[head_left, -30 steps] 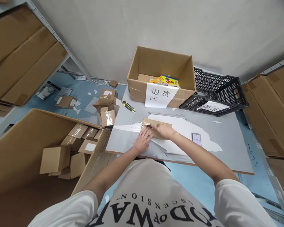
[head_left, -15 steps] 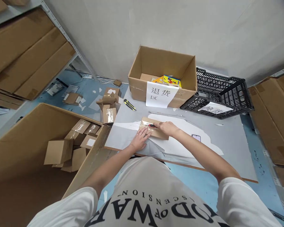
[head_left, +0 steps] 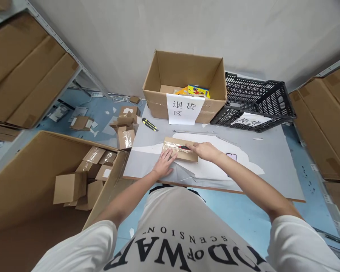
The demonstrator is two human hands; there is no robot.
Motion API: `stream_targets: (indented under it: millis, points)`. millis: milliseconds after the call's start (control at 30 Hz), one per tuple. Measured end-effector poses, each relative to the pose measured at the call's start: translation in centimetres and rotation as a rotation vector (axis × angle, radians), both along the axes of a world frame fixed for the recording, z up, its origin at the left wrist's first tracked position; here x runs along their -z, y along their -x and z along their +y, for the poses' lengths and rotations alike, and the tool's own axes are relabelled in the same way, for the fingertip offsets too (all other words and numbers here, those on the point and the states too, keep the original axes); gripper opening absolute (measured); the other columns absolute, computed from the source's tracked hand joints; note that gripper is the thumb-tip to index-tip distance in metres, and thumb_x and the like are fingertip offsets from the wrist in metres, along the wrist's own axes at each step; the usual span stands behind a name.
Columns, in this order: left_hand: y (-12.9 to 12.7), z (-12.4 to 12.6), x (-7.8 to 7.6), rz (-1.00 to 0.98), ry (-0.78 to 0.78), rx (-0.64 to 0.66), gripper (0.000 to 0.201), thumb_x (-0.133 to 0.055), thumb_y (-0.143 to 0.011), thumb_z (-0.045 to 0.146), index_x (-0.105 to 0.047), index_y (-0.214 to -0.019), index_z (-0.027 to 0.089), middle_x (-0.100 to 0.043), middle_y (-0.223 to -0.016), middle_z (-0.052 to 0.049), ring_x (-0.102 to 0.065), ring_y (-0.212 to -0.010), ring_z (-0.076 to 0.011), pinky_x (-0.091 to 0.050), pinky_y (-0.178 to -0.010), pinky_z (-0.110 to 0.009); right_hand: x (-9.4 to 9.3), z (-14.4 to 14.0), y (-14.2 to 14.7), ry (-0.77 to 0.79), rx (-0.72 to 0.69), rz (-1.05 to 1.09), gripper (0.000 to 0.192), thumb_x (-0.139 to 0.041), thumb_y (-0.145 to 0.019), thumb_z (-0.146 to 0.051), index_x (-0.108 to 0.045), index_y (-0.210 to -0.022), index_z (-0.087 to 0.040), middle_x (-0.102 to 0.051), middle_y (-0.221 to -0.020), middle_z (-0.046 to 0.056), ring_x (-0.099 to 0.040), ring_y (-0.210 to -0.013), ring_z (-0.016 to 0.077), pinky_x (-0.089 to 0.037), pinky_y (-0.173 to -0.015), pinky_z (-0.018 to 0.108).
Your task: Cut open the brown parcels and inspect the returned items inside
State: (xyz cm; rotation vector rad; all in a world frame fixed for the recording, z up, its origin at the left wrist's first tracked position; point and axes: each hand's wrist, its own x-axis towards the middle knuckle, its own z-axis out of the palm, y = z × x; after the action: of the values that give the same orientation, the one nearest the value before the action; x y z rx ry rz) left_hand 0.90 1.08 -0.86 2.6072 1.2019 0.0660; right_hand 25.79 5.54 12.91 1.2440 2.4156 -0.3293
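While the left hand (head_left: 164, 163) pressed flat on the taped parcel (head_left: 178, 149) near the desk's (head_left: 272, 166) front edge, the right hand (head_left: 206, 150) — closed on a red cutter (head_left: 183, 147) — lay along its long axis.

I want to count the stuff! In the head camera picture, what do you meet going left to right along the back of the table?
Yellow-and-black utility knife → open brown cardboard box with a white paper sign → black plastic lattice crate.

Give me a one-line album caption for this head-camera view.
Left hand steadies a taped box on the table while the right hand holds a red cutter on it.
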Motion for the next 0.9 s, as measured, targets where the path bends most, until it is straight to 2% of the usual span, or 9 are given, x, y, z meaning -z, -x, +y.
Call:
stream_targets:
  millis: [133, 267, 600, 900]
  points:
    - [0.1, 0.0, 0.1, 0.0, 0.007, 0.009, 0.083, -0.064, -0.073, 0.035, -0.025, -0.145, 0.018, -0.018, -0.153, -0.016, -0.012, -0.141, -0.0341, -0.015, -0.111, -0.051, 1.2, 1.0, 3.2, 0.013, -0.019, 0.043, 0.048, -0.029, -0.095, -0.022, -0.027, -0.142, -0.028, -0.062, -0.114, 0.013, -0.064, -0.093, 0.0249, -0.044, -0.071, 0.032]
    - [0.2, 0.0, 0.2, -0.012, 0.004, 0.015, 0.084, -0.064, -0.073, 0.035, -0.025, -0.145, 0.018, -0.019, -0.152, -0.016, -0.013, -0.14, -0.0343, -0.014, -0.112, -0.05, 2.6, 1.8, 4.7, 0.032, -0.024, 0.076, 0.05, -0.031, -0.094, -0.023, -0.026, -0.144, -0.028, -0.061, -0.116, 0.013, -0.063, -0.098, 0.0247, -0.044, -0.073, 0.032]
    - [0.3, 0.0, 0.2, -0.008, 0.0, 0.017, 0.085, -0.064, -0.074, 0.035, -0.023, -0.146, 0.018, -0.017, -0.153, -0.016, -0.012, -0.141, -0.0339, -0.014, -0.111, -0.05, 3.8, 2.4, 4.4, 0.038, -0.027, 0.065, 0.053, -0.031, -0.093, -0.023, -0.023, -0.145, -0.028, -0.059, -0.121, 0.014, -0.062, -0.099, 0.0265, -0.045, -0.071, 0.032]
    - [0.2, 0.0, 0.2, -0.006, 0.017, 0.018, 0.085, -0.064, -0.074, 0.035, -0.022, -0.146, 0.019, -0.016, -0.154, -0.015, -0.013, -0.141, -0.0345, -0.015, -0.111, -0.052, 3.3, 2.3, 4.8, 0.05, -0.018, 0.076, 0.053, -0.031, -0.093, -0.027, -0.023, -0.146, -0.026, -0.059, -0.121, 0.014, -0.062, -0.1, 0.0261, -0.045, -0.073, 0.032]
